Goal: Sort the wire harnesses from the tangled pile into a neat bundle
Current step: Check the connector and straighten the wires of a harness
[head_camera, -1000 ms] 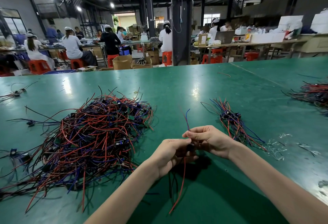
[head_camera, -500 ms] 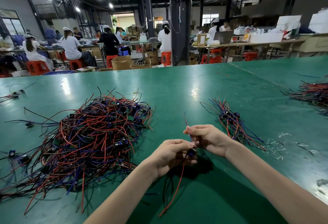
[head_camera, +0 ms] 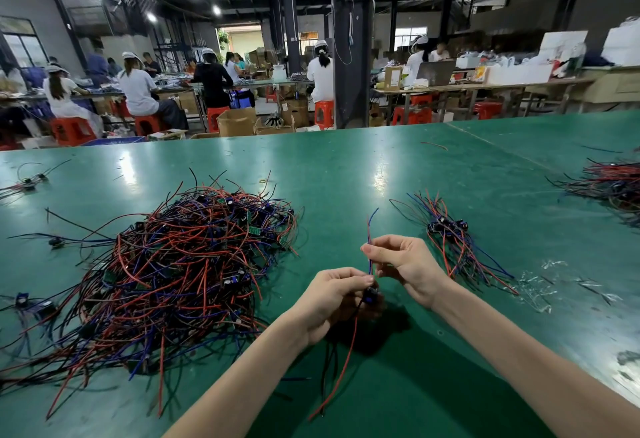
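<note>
A big tangled pile [head_camera: 180, 274] of red, blue and black wire harnesses lies on the green table [head_camera: 363, 174], left of my hands. A small sorted bundle [head_camera: 453, 243] lies to the right. Between them I hold one wire harness [head_camera: 349, 347]. My left hand [head_camera: 332, 299] pinches its small dark connector, from which red and black wires hang down. My right hand [head_camera: 405, 264] pinches its blue and red wires, whose ends stick up above my fingers.
Another wire heap [head_camera: 609, 184] lies at the table's right edge. Loose harnesses [head_camera: 31, 302] lie scattered at the far left. Clear plastic scraps [head_camera: 540, 281] lie right of the sorted bundle. Seated workers, red stools and cardboard boxes fill the hall behind the table.
My right hand has slid up along the blue and red wires, away from my left hand, drawing them straight. The wire tips now rise higher. The piles have not moved.
</note>
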The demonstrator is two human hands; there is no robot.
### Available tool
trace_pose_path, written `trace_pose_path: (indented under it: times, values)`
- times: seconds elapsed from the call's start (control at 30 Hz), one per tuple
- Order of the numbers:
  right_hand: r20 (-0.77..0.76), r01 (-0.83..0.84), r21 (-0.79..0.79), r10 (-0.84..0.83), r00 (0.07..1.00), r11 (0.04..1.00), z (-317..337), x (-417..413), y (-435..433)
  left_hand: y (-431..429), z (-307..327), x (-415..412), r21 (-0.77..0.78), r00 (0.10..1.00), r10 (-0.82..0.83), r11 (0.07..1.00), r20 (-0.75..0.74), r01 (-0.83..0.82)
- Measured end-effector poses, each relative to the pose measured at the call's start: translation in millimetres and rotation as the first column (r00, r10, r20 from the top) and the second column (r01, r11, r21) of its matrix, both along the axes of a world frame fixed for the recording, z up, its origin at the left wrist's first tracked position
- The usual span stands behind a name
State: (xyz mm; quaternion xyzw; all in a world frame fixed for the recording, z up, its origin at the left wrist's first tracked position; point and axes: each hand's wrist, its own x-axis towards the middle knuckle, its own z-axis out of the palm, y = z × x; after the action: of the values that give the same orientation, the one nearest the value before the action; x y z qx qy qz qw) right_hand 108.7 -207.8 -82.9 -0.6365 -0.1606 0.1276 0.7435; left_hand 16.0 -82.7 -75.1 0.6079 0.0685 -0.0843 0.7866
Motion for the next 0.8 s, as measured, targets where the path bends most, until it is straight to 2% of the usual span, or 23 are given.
trace_pose_path:
  times: [0.1,0.2,0.4,0.63,0.8]
  values:
    - [0.236,0.08,-0.105,-0.053,0.97,0.991,-1.5,1.6,-1.5,-0.9,-0.7,-0.2,0.009,1.0,0.004,1.0,0.0,-0.004]
    - [0.274,0.159,-0.12,-0.121,0.954,0.98,-2.6,7.4,-5.8,-4.1,-1.5,-1.4,-0.017,1.0,-0.017,1.0,-0.001,0.017]
    - [0.109,0.217,-0.034,-0.212,0.971,0.976,1.6,18.2,-13.9,-5.7,2.7,-3.9,-0.043,0.999,-0.046,0.998,-0.002,0.046]
    - [-0.106,0.242,0.113,-0.231,0.967,0.964,12.3,21.4,-21.2,-1.1,7.0,-4.7,-0.051,0.999,-0.052,0.997,0.001,0.052]
    - [-0.197,0.231,0.166,-0.197,0.96,0.959,14.2,21.0,-23.1,-2.8,6.4,-4.9,-0.032,0.998,-0.069,0.997,-0.001,0.069]
